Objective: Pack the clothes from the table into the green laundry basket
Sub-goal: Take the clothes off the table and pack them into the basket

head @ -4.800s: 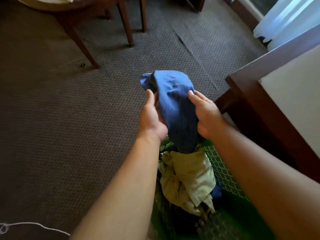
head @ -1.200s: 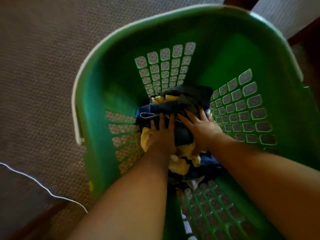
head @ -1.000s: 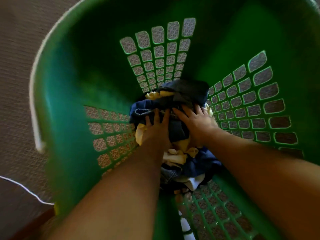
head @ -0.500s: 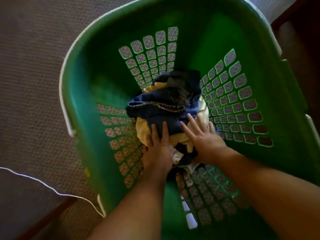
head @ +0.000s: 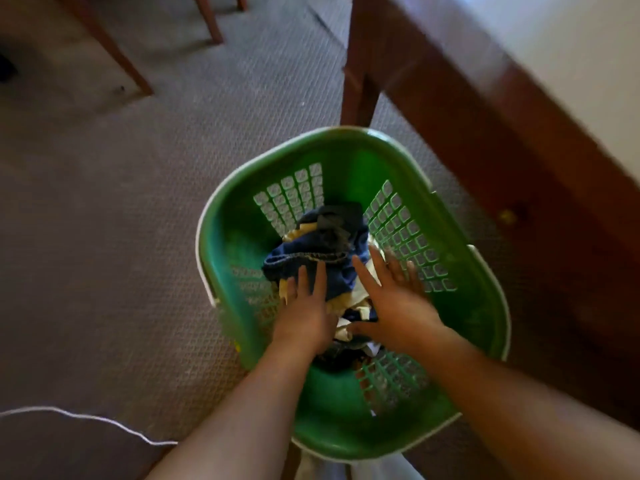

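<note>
Brown carpet floor [head: 104, 237]; green plastic laundry basket [head: 346, 134] near desk [head: 450, 84] corner. My left hand [head: 304, 315], right hand [head: 394, 306] flat, empty, over crumpled dark-blue denim garment [head: 311, 263]; I'd press evenly.

glossy plastic basket [head: 460, 258], denim cloth [head: 322, 258], textured carpet [head: 104, 237]

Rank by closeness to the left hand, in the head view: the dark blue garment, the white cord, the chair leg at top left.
1. The dark blue garment, in the green basket, at the fingertips of the left hand.
2. The white cord, on the carpet to the left.
3. The chair leg, far ahead on the left.
</note>
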